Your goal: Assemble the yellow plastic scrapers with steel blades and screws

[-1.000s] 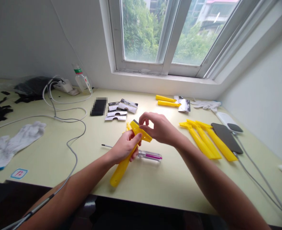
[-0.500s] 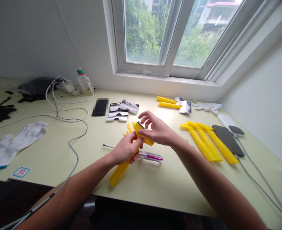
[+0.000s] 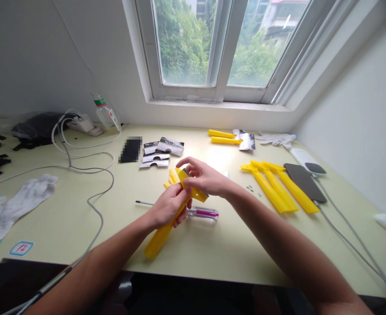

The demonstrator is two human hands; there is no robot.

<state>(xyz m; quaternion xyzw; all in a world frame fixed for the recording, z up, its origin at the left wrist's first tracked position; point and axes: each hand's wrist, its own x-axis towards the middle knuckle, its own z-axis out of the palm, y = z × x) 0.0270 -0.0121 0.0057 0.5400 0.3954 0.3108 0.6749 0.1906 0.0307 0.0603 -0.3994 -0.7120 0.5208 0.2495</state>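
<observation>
A yellow plastic scraper (image 3: pixel 163 238) slants across the middle of the table, its handle pointing down towards the front edge. My left hand (image 3: pixel 171 205) is closed around its neck, thumb on top. At the scraper's head, my right hand (image 3: pixel 203 175) pinches near the dark blade edge with thumb and curled fingers; the fingertips are partly hidden. Beneath my hands lies a screwdriver (image 3: pixel 202 213) with a clear and purple handle, its shaft pointing left. Loose yellow plastic pieces (image 3: pixel 173 176) lie just behind my left hand.
Three yellow scrapers (image 3: pixel 271 190) lie on the right beside a dark phone (image 3: pixel 306 181), with several small screws (image 3: pixel 250 188) nearby. Packaged blades or cards (image 3: pixel 161 152) and two yellow handles (image 3: pixel 225 141) sit at the back. A white glove (image 3: pixel 20 203) and cables (image 3: pixel 110 175) are left.
My right hand's fingers have come down closer over the scraper's head. My left hand keeps its hold. The view has shifted slightly, and more small screws show beside my right forearm.
</observation>
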